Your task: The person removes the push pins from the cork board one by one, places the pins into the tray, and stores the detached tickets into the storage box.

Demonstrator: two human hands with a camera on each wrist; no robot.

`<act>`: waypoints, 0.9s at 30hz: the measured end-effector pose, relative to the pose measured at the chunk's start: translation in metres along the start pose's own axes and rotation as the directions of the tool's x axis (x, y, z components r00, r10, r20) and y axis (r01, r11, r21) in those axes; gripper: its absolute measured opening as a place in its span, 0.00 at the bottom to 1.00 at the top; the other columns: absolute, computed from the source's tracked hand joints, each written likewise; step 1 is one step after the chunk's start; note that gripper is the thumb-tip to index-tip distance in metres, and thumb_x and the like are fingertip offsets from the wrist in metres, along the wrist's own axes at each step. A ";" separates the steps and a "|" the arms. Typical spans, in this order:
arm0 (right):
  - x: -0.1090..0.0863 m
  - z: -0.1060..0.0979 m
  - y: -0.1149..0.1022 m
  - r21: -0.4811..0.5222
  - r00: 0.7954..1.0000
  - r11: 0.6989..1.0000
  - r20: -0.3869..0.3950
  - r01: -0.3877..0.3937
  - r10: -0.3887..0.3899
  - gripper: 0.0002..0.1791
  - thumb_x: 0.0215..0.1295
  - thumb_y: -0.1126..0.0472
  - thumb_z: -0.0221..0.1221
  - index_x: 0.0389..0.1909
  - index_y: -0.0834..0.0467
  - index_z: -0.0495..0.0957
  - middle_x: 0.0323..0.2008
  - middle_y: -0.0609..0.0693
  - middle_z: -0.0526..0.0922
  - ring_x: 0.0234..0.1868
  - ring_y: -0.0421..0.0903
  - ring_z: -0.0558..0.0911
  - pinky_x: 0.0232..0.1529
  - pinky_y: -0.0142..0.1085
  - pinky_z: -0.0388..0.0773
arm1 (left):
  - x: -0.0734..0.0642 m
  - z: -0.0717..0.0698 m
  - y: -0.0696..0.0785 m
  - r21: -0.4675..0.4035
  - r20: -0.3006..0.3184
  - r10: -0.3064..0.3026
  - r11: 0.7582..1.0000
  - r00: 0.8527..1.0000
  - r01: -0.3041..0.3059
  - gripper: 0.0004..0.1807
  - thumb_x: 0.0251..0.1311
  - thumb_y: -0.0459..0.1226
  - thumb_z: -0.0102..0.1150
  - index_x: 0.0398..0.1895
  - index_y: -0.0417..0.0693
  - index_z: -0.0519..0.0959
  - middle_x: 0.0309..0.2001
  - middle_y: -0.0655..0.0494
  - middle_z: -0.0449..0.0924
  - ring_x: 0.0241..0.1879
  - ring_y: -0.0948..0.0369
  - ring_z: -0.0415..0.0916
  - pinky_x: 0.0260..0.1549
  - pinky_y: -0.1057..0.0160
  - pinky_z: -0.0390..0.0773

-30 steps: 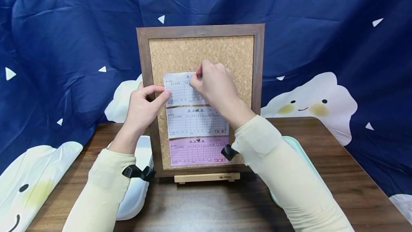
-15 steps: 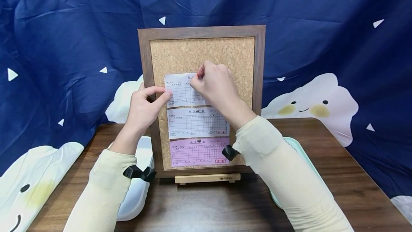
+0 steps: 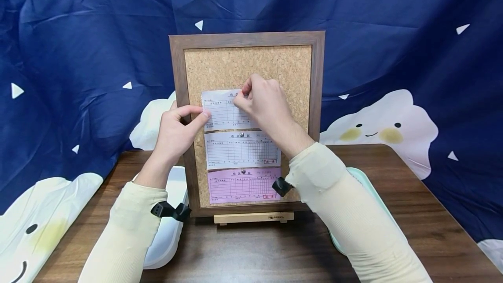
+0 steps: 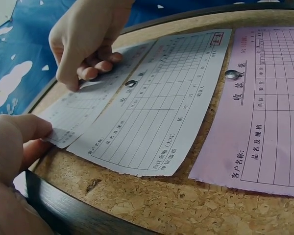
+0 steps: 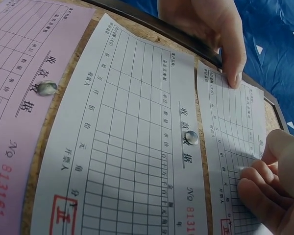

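Three receipt slips hang in a column on a framed corkboard (image 3: 291, 64). My left hand (image 3: 175, 132) pinches the left edge of the top white slip (image 3: 219, 108) between thumb and forefinger; its thumb lies on the paper in the right wrist view. At that slip's top middle, my right hand (image 3: 267, 106) has thumb and forefinger drawn together against the sheet, its other fingers curled. Whatever sits between those fingertips is hidden. Round metal tacks hold the middle white slip (image 3: 225, 152) and the pink slip (image 3: 232, 189); one tack (image 5: 191, 137) shows on the middle slip.
The board leans on a small wooden stand (image 3: 253, 218) on a dark wooden table (image 3: 243, 252). A white tray (image 3: 167, 239) lies behind my left forearm, a mint-green tray (image 3: 365, 178) under my right. Behind hangs a blue cloth (image 3: 377, 47) with cloud faces.
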State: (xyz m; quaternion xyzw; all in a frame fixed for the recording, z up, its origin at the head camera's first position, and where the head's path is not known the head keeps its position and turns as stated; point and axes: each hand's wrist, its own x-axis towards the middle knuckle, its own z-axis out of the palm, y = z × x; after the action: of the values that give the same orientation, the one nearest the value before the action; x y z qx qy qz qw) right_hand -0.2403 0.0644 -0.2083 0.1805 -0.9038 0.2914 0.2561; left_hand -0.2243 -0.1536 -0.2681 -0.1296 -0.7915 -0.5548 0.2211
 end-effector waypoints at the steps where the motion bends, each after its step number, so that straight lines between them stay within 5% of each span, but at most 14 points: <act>1: 0.000 0.000 0.000 0.004 1.000 1.000 -0.002 0.001 -0.001 0.06 0.68 0.61 0.65 0.40 0.60 0.83 0.30 0.53 0.88 0.29 0.47 0.83 0.35 0.39 0.79 | 0.000 0.000 0.000 0.000 0.001 0.000 1.000 1.000 0.000 0.13 0.70 0.36 0.70 0.48 0.33 0.89 0.38 0.55 0.72 0.39 0.63 0.65 0.26 0.69 0.65; 6: -0.001 0.001 0.002 0.020 1.000 1.000 -0.013 0.011 -0.011 0.06 0.68 0.62 0.65 0.40 0.61 0.82 0.31 0.54 0.88 0.30 0.48 0.83 0.36 0.40 0.80 | 0.001 -0.001 -0.001 0.004 0.004 0.002 1.000 1.000 -0.002 0.12 0.70 0.37 0.71 0.47 0.34 0.90 0.31 0.58 0.70 0.31 0.64 0.65 0.24 0.69 0.64; 14: -0.001 0.001 0.003 0.058 1.000 0.998 -0.005 0.000 0.000 0.06 0.69 0.62 0.65 0.41 0.61 0.82 0.32 0.54 0.88 0.30 0.48 0.83 0.36 0.39 0.81 | 0.003 -0.002 -0.003 -0.008 0.010 0.021 1.000 1.000 -0.021 0.11 0.70 0.36 0.71 0.46 0.35 0.90 0.21 0.64 0.68 0.36 0.62 0.66 0.25 0.68 0.64; 22: -0.004 0.001 0.005 0.091 1.000 0.996 -0.023 0.012 -0.010 0.06 0.68 0.63 0.66 0.41 0.61 0.82 0.32 0.53 0.88 0.31 0.48 0.83 0.37 0.38 0.80 | 0.001 -0.002 -0.003 0.019 0.031 0.008 1.000 1.000 -0.008 0.13 0.71 0.38 0.70 0.48 0.35 0.90 0.37 0.61 0.77 0.29 0.66 0.65 0.25 0.68 0.66; 27: -0.007 0.001 0.008 0.120 0.998 0.992 -0.054 0.048 -0.042 0.05 0.66 0.65 0.63 0.40 0.61 0.82 0.30 0.53 0.87 0.29 0.47 0.81 0.35 0.37 0.78 | 0.002 -0.002 -0.005 0.014 0.025 0.006 1.000 1.000 -0.006 0.13 0.70 0.38 0.70 0.48 0.36 0.90 0.30 0.65 0.78 0.24 0.67 0.64 0.24 0.69 0.65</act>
State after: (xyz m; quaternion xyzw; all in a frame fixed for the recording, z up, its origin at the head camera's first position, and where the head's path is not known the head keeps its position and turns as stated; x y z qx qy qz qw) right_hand -0.2388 0.0706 -0.2163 0.2085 -0.8733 0.3445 0.2741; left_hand -0.2282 -0.1571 -0.2701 -0.1372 -0.7977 -0.5468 0.2140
